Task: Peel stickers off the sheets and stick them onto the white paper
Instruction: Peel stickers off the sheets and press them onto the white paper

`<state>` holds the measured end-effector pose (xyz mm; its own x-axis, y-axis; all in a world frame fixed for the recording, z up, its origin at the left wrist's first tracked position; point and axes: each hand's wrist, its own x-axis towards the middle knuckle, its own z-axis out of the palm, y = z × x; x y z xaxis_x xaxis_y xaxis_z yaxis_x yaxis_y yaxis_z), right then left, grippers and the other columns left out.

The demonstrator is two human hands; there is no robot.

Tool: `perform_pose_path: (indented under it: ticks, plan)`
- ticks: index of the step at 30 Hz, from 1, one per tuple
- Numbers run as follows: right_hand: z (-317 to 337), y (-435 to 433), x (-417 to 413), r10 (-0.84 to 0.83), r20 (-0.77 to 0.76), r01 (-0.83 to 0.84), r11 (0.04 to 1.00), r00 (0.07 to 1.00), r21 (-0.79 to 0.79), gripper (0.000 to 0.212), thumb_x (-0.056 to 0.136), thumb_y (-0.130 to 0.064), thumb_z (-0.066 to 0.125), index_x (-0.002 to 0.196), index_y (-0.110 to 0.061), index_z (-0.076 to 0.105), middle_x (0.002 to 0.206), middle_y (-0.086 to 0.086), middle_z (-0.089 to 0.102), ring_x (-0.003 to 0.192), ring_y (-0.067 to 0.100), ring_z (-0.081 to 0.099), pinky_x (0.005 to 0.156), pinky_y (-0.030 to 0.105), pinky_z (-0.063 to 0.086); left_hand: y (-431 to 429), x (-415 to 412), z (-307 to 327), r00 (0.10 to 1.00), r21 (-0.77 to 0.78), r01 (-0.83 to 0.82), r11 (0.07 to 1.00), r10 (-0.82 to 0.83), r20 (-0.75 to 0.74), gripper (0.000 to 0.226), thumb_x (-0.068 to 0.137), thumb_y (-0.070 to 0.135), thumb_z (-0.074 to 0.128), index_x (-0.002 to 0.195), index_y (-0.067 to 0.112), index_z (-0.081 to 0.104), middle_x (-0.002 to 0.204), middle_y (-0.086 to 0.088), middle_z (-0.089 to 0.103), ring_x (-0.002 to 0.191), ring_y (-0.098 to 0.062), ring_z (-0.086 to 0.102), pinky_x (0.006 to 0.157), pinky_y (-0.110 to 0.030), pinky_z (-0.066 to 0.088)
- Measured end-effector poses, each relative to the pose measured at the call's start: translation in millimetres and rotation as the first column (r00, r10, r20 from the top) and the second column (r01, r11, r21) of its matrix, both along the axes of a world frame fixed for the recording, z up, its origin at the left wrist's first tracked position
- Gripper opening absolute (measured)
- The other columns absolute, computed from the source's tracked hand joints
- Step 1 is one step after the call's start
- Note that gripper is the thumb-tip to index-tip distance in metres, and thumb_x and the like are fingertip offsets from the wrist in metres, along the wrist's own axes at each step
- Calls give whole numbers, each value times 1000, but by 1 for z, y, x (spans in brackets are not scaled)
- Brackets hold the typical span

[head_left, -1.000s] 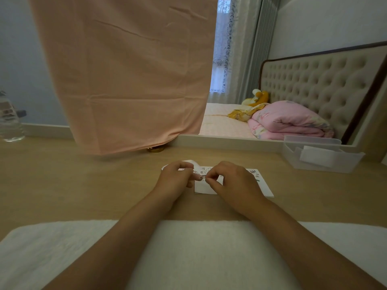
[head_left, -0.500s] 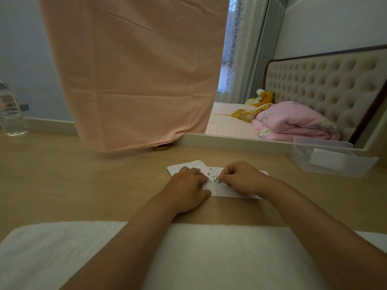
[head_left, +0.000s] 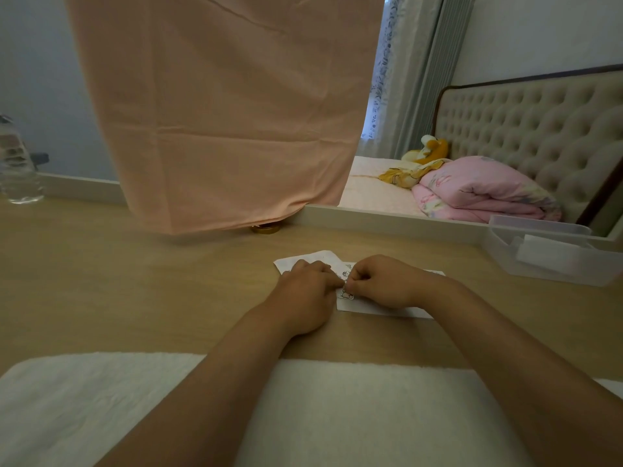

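I see left hand bearing down on sticker sheet, middle of desk; fingers bent, can't tell if gripping; likely anchoring it; right hand fingers curled, pinching sticker to peel.

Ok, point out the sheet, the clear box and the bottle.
sheet [head_left: 367, 306]: head view, bare near edge.
clear box [head_left: 539, 267]: head view, front wall.
bottle [head_left: 18, 176]: head view, clear body.

Sticker sheet w/ small cartoon pics flat on desk; white paper just beyond-left.
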<state>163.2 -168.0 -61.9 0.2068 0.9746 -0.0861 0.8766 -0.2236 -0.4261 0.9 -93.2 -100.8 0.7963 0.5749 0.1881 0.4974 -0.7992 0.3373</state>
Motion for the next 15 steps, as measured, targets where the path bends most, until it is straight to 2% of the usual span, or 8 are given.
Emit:
perform_pose_path:
  ticks: [10, 15]
  plan:
    - [-6, 2, 2, 18, 69, -18, 1000, 997, 12, 31, 97, -33, 60, 89, -6, 71, 77, 1, 61, 70, 12, 51, 66, 28, 42, 0, 2, 0, 999, -58, -37, 998, 38, 18, 38, 106, 26, 37, 135, 35, 60, 146, 7, 49, 133, -22, 35, 110, -45, 34]
    - [-9, 3, 0, -16, 123, 11, 999, 992, 45, 20, 92, -37, 65, 87, -20, 73, 87, -6, 66, 83, 14, 60, 76, 29, 49, -4, 4, 2, 998, -55, -55, 997, 57, 39, 32, 104, 31, 45, 131, 33, 63, 141, 5, 52, 132, -22, 38, 109, -46, 36]
